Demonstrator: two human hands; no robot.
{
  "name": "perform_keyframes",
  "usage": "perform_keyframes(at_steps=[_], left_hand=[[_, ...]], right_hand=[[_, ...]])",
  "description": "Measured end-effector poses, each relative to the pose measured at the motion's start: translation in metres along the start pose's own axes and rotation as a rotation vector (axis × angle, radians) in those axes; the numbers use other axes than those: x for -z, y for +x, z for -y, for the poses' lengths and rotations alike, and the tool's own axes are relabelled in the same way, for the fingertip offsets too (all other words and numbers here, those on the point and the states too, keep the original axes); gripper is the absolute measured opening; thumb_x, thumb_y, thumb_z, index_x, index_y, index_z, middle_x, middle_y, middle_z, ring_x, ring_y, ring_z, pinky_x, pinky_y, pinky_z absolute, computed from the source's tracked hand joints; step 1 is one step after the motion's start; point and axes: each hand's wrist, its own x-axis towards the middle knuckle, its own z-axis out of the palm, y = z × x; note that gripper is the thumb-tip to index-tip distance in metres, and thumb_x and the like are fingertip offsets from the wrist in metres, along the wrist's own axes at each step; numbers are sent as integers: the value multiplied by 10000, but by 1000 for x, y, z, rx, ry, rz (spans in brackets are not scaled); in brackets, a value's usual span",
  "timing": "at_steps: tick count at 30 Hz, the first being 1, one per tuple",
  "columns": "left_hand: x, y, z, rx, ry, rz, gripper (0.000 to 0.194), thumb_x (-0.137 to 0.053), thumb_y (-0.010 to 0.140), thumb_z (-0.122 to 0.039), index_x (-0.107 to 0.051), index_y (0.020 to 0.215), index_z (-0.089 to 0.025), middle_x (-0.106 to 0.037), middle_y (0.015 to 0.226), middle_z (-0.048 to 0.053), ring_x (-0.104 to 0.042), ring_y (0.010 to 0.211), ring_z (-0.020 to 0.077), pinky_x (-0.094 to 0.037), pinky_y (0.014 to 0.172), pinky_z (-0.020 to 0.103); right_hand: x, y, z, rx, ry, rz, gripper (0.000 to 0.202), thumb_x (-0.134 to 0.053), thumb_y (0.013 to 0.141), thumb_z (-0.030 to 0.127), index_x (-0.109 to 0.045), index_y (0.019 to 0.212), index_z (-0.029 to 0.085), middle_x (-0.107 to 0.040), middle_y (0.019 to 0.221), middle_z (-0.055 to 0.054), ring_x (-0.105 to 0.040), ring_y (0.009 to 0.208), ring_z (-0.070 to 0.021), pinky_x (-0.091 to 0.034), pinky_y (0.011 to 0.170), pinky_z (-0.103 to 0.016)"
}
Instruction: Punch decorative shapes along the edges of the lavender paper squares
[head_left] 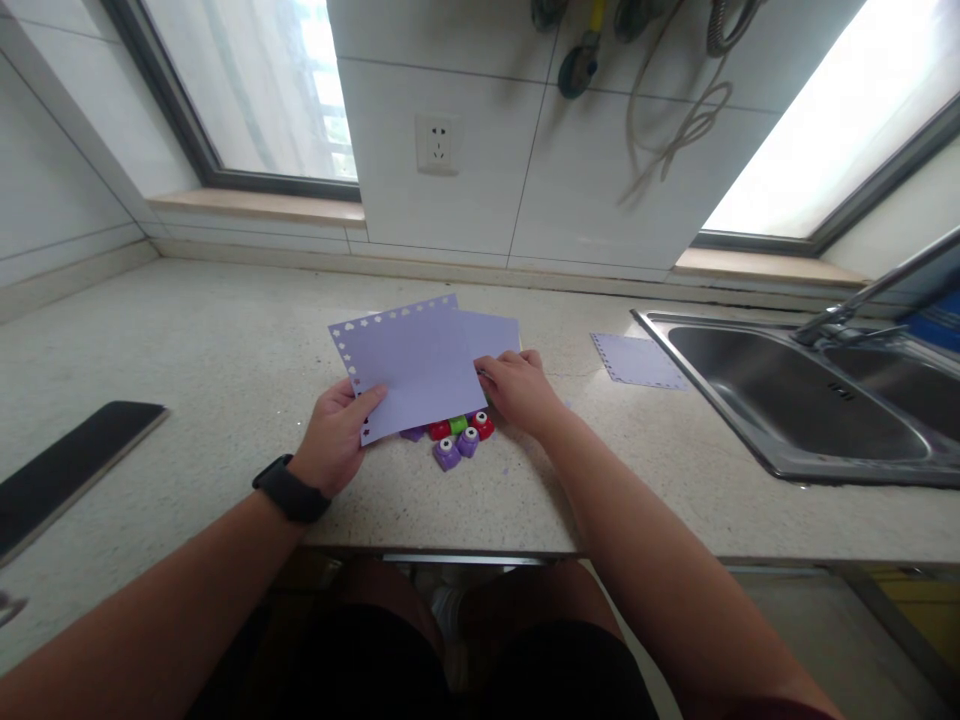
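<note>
My left hand (334, 430), a dark watch on its wrist, grips the lower left corner of a light purple paper sheet (412, 365), thumb on top. Small flower- and cloud-like cutouts run along the sheet's top and left edges. Against its right edge, the fingers of my right hand (517, 390) are pinched together; what lies between them is mostly hidden. Behind it shows more plain purple paper (495, 332). Beneath the held sheet, small craft punches in purple (447, 455), red (482, 427) and green (458, 425) rest on the counter, partly covered.
Another purple sheet with punched edges (637, 361) lies on the speckled counter (225, 330), beside the steel sink (780, 465). A dark flat object (75, 465) is at the left. Behind are a tiled wall with a socket (438, 145) and two windows.
</note>
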Motion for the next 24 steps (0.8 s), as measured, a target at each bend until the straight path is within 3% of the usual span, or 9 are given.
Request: perform_keyframes(at_steps=[7,14,24], left_hand=[[1,1,0,1,4,-7,329,-876,722,-301,-771,1007,-173,-778,880,36,-723,718,200,-632,625,313],[0,-1,-1,-1,14,1,358,-872,728,-302,-762,1036,-156,-781,899,46,-732,729,205,-646,652,343],[0,-1,-1,13,7,9,343,-874,727,-307,-773,1022,-165,-793,908,51,-736,717,211,-627,610,324]], right_hand=[[-2,0,-7,-14,-1,52,297,-469,1090,336,-707,1263,287,-772,1053,-86,-638,1030,-279,-272,940,-415],[-4,-1,-13,-27,-28,20,262,-517,1072,332,-720,1229,282,-778,1040,-90,-645,1022,-298,-278,922,-429],[4,-1,1,6,34,-40,263,-504,1070,292,-706,1233,253,-786,1047,-81,-644,1037,-267,-268,954,-418]])
